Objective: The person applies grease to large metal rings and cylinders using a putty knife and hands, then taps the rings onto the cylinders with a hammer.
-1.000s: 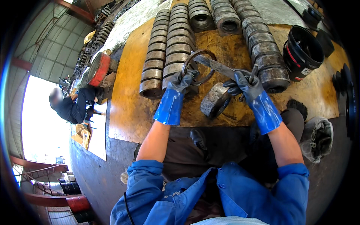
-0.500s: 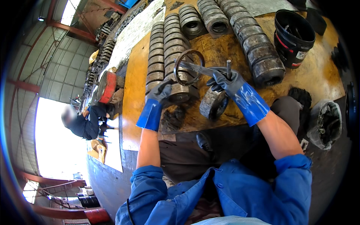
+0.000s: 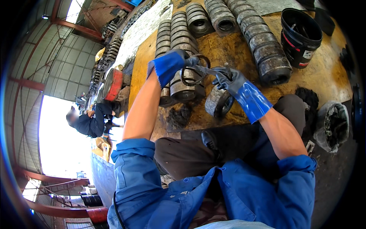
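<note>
Both my hands wear dark gloves with blue cuffs. My left hand (image 3: pixel 187 60) is closed at the upper left of a thin dark metal ring (image 3: pixel 183 78), its fingers partly hidden. My right hand (image 3: pixel 230 79) grips a flat metal blade-like tool (image 3: pixel 206 70), which reaches left across the ring toward my left fingers. Whether the blade touches the ring, I cannot tell. Below my right hand, a thick, short metal cylinder (image 3: pixel 214 104) lies on its side on the stained tan board (image 3: pixel 238 53).
Long rows of ribbed metal cylinders (image 3: pixel 263 45) lie beyond my hands. A black bucket (image 3: pixel 301 38) stands at the right, above an open plastic bag (image 3: pixel 332 126). Dark rags (image 3: pixel 178 116) lie near my knees. Far left, another person (image 3: pixel 89 121) sits by a red drum-like object (image 3: pixel 113 84).
My left hand has moved up and right, from the ring's lower left to its upper left. The ring has shifted slightly and turned more edge-on. My right hand still grips the blade-like tool.
</note>
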{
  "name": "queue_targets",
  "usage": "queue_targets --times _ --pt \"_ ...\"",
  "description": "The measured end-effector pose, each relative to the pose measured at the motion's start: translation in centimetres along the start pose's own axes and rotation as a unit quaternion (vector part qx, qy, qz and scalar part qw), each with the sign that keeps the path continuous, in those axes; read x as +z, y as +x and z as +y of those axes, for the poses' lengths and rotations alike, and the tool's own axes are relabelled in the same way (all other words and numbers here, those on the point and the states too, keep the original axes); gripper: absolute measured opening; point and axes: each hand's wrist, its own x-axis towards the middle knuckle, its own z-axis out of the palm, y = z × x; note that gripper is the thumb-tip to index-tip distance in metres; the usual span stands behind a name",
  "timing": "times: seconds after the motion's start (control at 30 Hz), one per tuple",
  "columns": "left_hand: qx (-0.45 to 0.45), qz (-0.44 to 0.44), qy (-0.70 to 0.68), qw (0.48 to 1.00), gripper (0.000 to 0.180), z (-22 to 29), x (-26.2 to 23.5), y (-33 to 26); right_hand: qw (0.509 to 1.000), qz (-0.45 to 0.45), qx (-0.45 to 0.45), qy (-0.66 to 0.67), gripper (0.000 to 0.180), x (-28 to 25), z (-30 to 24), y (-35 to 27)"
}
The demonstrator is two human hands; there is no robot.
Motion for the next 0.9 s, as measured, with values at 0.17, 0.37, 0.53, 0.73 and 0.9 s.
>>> queue_targets --times 0.17,0.37,0.53,0.73,0.9 --pt "-0.05 0.007 0.136 0.989 0.051 0.9 1.8 2.2 0.999 -0.009 0.014 -0.051 0.021 -0.2 1.0 0.1" --pt "0.09 0.069 0.128 0.985 0.038 2.6 1.4 -0.1 0.971 -0.039 -0.089 -0.219 0.027 -0.9 2.7 0.1" --pt "0.028 0.066 -0.003 0.997 0.039 -0.4 2.7 2.3 0.775 -0.202 -0.118 -0.587 0.038 -1.0 1.2 0.2" --pt "-0.036 0.076 -0.195 0.977 0.046 -3.4 2.9 -0.4 0.666 -0.197 -0.06 -0.717 0.045 -2.2 -3.2 -0.1" --pt "-0.15 -0.002 -0.198 0.969 0.043 -7.5 4.0 0.1 0.763 -0.005 -0.292 -0.577 0.045 -4.3 -2.1 -0.3"
